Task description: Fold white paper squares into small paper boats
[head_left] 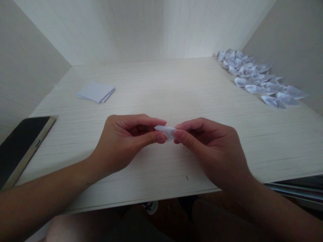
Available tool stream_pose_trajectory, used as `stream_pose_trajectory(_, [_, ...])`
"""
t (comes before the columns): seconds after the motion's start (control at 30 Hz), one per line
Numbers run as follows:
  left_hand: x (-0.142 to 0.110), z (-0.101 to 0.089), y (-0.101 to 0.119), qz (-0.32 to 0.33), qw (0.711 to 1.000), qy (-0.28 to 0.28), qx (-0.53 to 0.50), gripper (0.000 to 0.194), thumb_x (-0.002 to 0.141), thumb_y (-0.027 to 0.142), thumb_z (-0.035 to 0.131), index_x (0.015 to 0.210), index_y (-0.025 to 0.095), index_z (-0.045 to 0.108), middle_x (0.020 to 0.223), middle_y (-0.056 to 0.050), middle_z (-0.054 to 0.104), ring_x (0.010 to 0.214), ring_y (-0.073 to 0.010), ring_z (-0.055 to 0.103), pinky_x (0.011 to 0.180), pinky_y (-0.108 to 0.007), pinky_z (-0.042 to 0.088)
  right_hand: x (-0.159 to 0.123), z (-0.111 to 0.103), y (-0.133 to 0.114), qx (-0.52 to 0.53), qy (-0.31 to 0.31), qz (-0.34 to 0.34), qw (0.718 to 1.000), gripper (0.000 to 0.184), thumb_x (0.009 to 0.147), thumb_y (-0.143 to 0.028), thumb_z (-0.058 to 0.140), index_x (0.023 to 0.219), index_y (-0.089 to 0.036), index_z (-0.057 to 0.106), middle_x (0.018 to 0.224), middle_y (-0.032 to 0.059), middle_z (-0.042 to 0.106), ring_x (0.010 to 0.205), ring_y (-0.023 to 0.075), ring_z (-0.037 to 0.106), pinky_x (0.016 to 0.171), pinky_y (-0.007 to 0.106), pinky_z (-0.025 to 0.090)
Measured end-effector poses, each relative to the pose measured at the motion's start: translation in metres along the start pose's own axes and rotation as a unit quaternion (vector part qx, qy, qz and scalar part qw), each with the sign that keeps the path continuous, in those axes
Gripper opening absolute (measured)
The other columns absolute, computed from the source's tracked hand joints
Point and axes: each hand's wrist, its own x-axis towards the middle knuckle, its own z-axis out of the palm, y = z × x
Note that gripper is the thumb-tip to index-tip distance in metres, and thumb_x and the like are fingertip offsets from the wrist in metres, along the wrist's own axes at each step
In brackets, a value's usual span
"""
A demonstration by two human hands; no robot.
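Note:
A small piece of folded white paper [168,131] is held up between my two hands, over the front middle of the table. The thumb and fingers of my left hand [131,137] pinch its left part, where a pointed tip sticks out. On the other side, my right hand [209,141] pinches the right end between thumb and forefinger. My fingers cover parts of the paper, so its full shape is hidden.
The pale wooden table [161,90] has a wall behind it. Several folded white paper pieces [254,77] lie in rows at the back right. A stack of white paper sheets [97,91] lies at the left, with a phone [21,141] near the left edge.

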Motion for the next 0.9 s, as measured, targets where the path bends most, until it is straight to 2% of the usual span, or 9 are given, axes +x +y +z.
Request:
stream_pose_trajectory(0.17, [0.0006, -0.0017, -0.0003, 0.014, 0.999, -0.01, -0.029, 0.024, 0.067, 0.013, 0.094, 0.082, 0.029, 0.086, 0.076, -0.001, 0.081, 0.067, -0.0157, 0.075, 0.061, -0.022, 0.063, 0.0025, -0.003, -0.0008, 0.025, -0.03, 0.023, 0.999, 0.015, 0.083, -0.039, 0.088, 0.08, -0.027, 0.078, 0.074, -0.0006, 0.078, 0.07, 0.0167, 0.073, 0.069, 0.031, 0.062])
stream_pose_trajectory(0.33, [0.0018, -0.0019, -0.0013, 0.006, 0.997, -0.029, -0.07, 0.021, 0.069, 0.018, 0.094, 0.082, 0.033, 0.086, 0.082, -0.002, 0.081, 0.071, -0.0156, 0.074, 0.064, -0.025, 0.062, 0.0028, -0.0032, -0.0015, 0.047, -0.033, 0.032, 0.998, 0.014, 0.081, -0.036, 0.089, 0.079, -0.027, 0.078, 0.075, -0.0009, 0.078, 0.071, 0.0159, 0.072, 0.072, 0.031, 0.062])
stream_pose_trajectory(0.5, [0.0002, -0.0017, 0.0011, 0.033, 0.999, -0.013, -0.041, 0.015, 0.069, 0.027, 0.097, 0.077, 0.034, 0.085, 0.082, -0.003, 0.081, 0.074, -0.0182, 0.074, 0.067, -0.03, 0.064, 0.0037, -0.0046, -0.0014, 0.057, -0.051, 0.044, 0.996, 0.016, 0.08, -0.036, 0.089, 0.077, -0.026, 0.078, 0.074, -0.0012, 0.078, 0.07, 0.0154, 0.071, 0.071, 0.03, 0.061])
stream_pose_trajectory(0.67, [-0.0024, -0.0034, 0.005, 0.065, 0.998, -0.008, 0.009, 0.015, 0.07, 0.025, 0.095, 0.072, 0.035, 0.084, 0.078, -0.001, 0.08, 0.069, -0.0167, 0.073, 0.064, -0.029, 0.063, 0.0047, -0.0055, 0.0003, 0.062, -0.068, 0.046, 0.995, 0.012, 0.083, -0.033, 0.085, 0.078, -0.024, 0.078, 0.075, -0.001, 0.077, 0.07, 0.0145, 0.07, 0.068, 0.028, 0.058])
stream_pose_trajectory(0.9, [-0.003, -0.0025, 0.0055, 0.076, 0.997, -0.004, -0.007, 0.021, 0.072, 0.018, 0.093, 0.078, 0.036, 0.085, 0.082, 0.0, 0.081, 0.072, -0.0157, 0.074, 0.064, -0.028, 0.063, 0.0032, -0.0038, 0.0004, 0.077, -0.049, 0.028, 0.995, 0.013, 0.08, -0.033, 0.089, 0.079, -0.024, 0.079, 0.074, -0.0011, 0.077, 0.07, 0.0142, 0.069, 0.067, 0.028, 0.057])
